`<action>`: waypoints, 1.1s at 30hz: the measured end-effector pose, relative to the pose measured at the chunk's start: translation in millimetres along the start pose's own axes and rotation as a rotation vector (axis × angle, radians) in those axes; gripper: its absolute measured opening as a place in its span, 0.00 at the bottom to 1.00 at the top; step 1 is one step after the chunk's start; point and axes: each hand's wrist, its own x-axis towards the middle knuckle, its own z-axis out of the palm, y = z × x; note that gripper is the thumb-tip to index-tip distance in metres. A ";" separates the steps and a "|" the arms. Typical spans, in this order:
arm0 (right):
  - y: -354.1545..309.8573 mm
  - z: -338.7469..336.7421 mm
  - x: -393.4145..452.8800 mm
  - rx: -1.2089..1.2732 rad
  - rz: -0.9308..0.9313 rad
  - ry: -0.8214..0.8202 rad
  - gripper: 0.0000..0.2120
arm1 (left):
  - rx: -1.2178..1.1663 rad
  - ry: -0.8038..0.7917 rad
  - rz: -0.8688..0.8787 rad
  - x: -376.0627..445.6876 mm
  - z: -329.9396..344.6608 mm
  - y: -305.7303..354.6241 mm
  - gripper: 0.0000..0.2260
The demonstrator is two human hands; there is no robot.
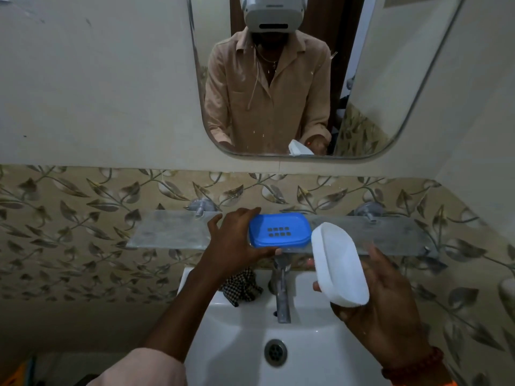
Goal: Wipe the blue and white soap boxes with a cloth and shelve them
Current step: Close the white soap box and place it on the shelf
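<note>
While the left hand (231,246) grips the blue soap box (279,230) at the glass shelf (172,232), the right hand (387,307) holds the white soap box (338,266) tilted above the sink (245,324). A checkered cloth (242,286) lies on the sink's rim.

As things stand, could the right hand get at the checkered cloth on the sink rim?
Probably not yet. The right hand is full with the white soap box, and the checkered cloth lies across the tap, under the left hand holding the blue soap box.

left sleeve (145,366): beige, pushed up | right wrist: red-brown bead bracelet (412,364) | mirror: white headset (274,13)
</note>
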 end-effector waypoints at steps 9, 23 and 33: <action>-16.6 -22.5 -9.1 0.225 -0.038 -0.081 0.27 | -0.576 0.050 0.002 -48.0 -25.9 3.6 0.37; 6.0 27.3 -30.4 -0.724 -0.523 -0.057 0.30 | -1.397 -0.073 -0.160 -106.8 4.2 12.7 0.39; 9.2 36.8 -31.1 -0.977 -0.548 -0.118 0.25 | -1.502 -0.067 -0.167 -116.5 17.0 25.2 0.38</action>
